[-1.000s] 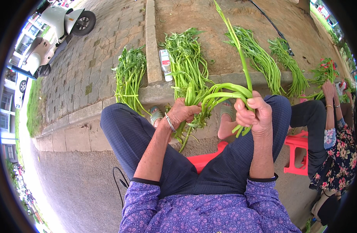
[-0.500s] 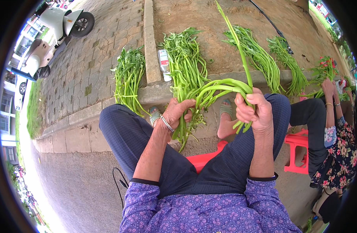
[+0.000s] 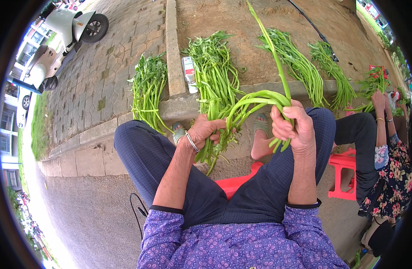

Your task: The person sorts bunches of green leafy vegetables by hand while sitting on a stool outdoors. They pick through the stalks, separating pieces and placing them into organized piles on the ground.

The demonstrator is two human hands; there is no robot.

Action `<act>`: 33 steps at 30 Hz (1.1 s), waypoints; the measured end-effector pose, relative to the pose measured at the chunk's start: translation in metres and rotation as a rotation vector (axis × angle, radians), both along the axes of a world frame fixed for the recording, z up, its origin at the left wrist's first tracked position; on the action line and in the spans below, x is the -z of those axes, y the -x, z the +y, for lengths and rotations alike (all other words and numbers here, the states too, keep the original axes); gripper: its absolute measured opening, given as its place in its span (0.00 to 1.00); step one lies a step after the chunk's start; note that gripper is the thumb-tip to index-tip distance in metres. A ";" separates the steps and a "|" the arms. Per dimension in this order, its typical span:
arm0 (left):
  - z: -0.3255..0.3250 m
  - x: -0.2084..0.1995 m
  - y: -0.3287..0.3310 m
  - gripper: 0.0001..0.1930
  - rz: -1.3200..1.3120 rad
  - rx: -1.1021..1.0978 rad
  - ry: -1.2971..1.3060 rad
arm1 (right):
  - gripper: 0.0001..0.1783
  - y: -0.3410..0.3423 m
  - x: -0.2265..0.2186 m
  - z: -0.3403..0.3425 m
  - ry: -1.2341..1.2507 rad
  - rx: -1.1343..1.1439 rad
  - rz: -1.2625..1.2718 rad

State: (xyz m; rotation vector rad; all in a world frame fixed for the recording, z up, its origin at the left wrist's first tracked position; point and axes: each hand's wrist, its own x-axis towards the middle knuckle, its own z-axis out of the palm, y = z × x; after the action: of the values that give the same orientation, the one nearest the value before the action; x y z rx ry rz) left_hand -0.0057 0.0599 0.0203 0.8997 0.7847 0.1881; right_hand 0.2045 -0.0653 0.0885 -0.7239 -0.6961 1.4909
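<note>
My left hand (image 3: pixel 206 134), a bangle at its wrist, is closed round a bunch of long-stemmed greens that look like water spinach (image 3: pixel 212 107). Between my knees, leafy scraps (image 3: pixel 224 139) hang beside it. My right hand (image 3: pixel 293 123) grips several thick green stems (image 3: pixel 264 95), which arch over from the left bunch and poke out below my fist. One long stem (image 3: pixel 277 58) rises almost straight up from the right hand. Beyond my left hand, a large pile of the greens (image 3: pixel 215 56) lies over the kerb. My palms are hidden.
More bundles of greens lie on the left (image 3: pixel 150 83) and right (image 3: pixel 300 67). A clear bottle (image 3: pixel 189 74) rests by the kerb (image 3: pixel 174 45). A co-worker's hands (image 3: pixel 379 101) hold greens at the far right, near a red stool (image 3: pixel 343 175). A white scooter (image 3: pixel 58 54) stands upper left.
My left hand has shifted very slightly, and the stems under its thumb sit a little differently. The right hand keeps its grip, almost still.
</note>
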 end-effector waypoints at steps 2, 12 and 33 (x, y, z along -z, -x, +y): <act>-0.001 0.006 0.003 0.08 0.027 0.039 -0.050 | 0.14 0.001 -0.002 0.000 0.009 0.011 -0.016; -0.002 0.018 0.002 0.09 0.039 0.127 -0.119 | 0.14 0.003 -0.001 0.001 0.031 0.011 -0.017; 0.015 0.001 0.017 0.07 0.345 0.096 -0.561 | 0.13 -0.017 -0.007 -0.005 0.158 0.277 -0.295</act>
State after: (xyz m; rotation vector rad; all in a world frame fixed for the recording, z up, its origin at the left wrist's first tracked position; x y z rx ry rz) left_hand -0.0223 0.0750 0.0189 1.5247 1.0274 0.1729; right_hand 0.2210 -0.0708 0.0956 -1.1303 -0.6714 1.2048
